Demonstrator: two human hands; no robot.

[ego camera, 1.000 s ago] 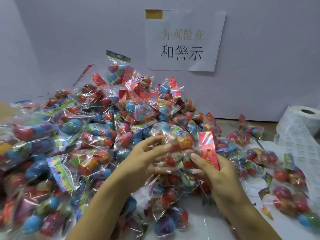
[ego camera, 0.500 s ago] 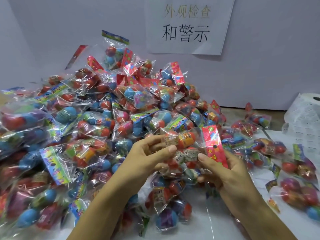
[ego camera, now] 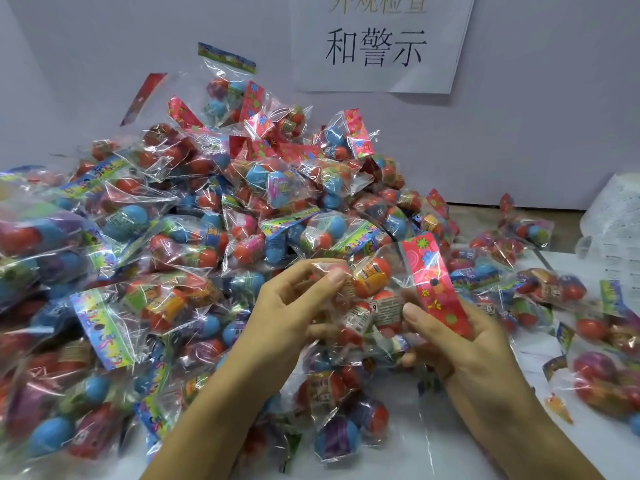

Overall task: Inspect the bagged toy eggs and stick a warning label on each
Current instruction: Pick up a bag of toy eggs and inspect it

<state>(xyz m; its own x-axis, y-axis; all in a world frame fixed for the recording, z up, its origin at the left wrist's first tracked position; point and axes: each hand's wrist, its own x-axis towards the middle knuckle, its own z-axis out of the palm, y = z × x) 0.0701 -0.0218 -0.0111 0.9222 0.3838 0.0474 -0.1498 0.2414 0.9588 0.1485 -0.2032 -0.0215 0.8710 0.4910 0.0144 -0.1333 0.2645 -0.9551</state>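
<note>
Cellophane egg bag [ego camera: 377, 292] (between both hands)

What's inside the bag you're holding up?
The held bag shows an orange-and-red egg and more labelled eggs below; both hands' fingers hide the rest, so no count.

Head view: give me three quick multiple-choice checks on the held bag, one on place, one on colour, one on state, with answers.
1. Where is the label roll?
A. far right
B. far left
C. under the pile

2. What colour is the held bag's header card?
A. green
B. red-pink with flowers
C. plain white

3. How is the bag held?
A. lying untouched
B. by one hand
C. by both hands

Answers:
1 A, the white roll sits at the right edge, beside the table.
2 B, the card by the right hand is red-pink with flowers.
3 C, the left hand and right hand both grip it above the pile.
</note>
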